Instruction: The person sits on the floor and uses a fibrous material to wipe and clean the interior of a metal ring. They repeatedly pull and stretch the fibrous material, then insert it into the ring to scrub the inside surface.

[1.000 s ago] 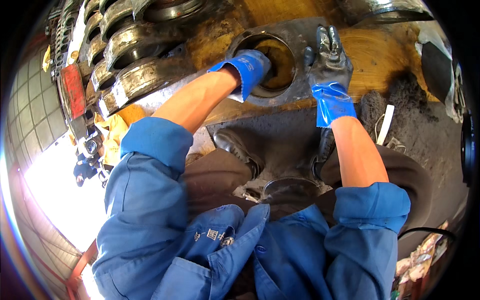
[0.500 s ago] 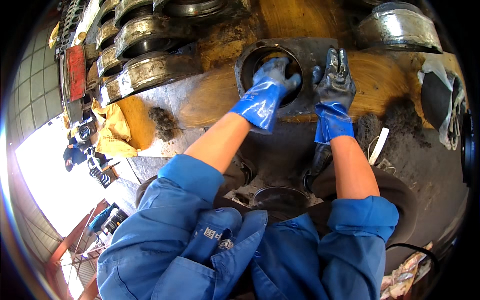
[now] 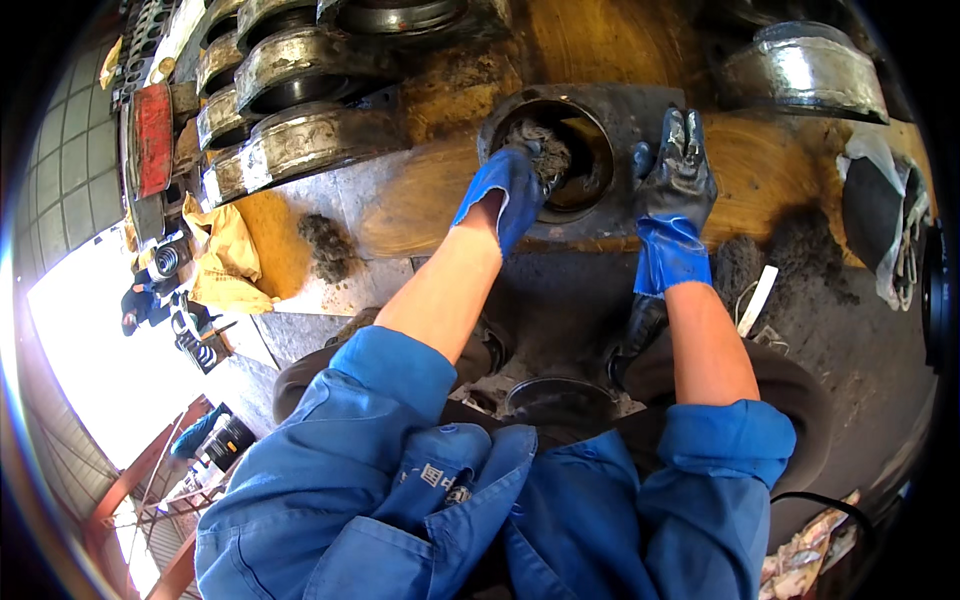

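Note:
A dark metal block [image 3: 640, 170] with a large round bore lies in front of me on a brown-stained board. My left hand [image 3: 515, 190], in a blue rubber glove, is at the left side of the bore. It grips a fuzzy dark grey wad of fibre [image 3: 540, 148], perhaps steel wool, against the inner wall. Most of its fingers are hidden by the glove's back and the wad. On the block's right end lies my right hand [image 3: 680, 175], gloved in blue with blackened fingers stretched forward, holding nothing.
Thick metal rings [image 3: 320, 140] are stacked at the far left; another ring [image 3: 805, 70] sits far right. Dark fuzzy clumps [image 3: 325, 248] lie on the table's left, more fuzzy clumps [image 3: 805, 240] on its right. Nearby are a yellow cloth [image 3: 222, 258], a plastic bag [image 3: 880, 205] and a white strip [image 3: 758, 300].
My left hand has swung left and turned over, from the bore's middle to its left side; the grey wad now shows. My right hand stays on the block, which has shifted slightly in view.

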Demonstrator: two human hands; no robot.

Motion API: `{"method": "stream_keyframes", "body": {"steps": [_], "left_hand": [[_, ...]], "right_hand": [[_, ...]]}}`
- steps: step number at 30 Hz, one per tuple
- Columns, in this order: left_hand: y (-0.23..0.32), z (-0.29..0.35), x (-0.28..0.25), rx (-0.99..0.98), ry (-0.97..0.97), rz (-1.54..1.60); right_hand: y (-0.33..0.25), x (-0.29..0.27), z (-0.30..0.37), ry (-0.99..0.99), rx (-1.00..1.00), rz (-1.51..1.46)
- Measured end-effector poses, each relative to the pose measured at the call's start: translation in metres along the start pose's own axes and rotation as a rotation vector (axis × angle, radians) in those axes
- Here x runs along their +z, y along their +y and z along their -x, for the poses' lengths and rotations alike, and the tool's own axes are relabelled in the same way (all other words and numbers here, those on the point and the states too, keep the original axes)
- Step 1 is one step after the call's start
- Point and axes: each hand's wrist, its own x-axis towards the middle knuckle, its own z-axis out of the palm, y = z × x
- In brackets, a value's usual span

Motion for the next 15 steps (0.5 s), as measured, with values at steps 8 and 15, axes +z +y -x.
{"method": "stream_keyframes", "body": {"steps": [8, 15], "left_hand": [[0.015, -0.032, 0.038, -0.042, 0.251, -0.74], [-0.021, -0.073, 0.064, -0.265, 0.092, -0.329]], "right_hand": [[-0.011, -0.008, -0.004, -0.095, 0.022, -0.015], [-0.016, -0.006, -0.009, -0.104, 0.039, 0.025]]}}
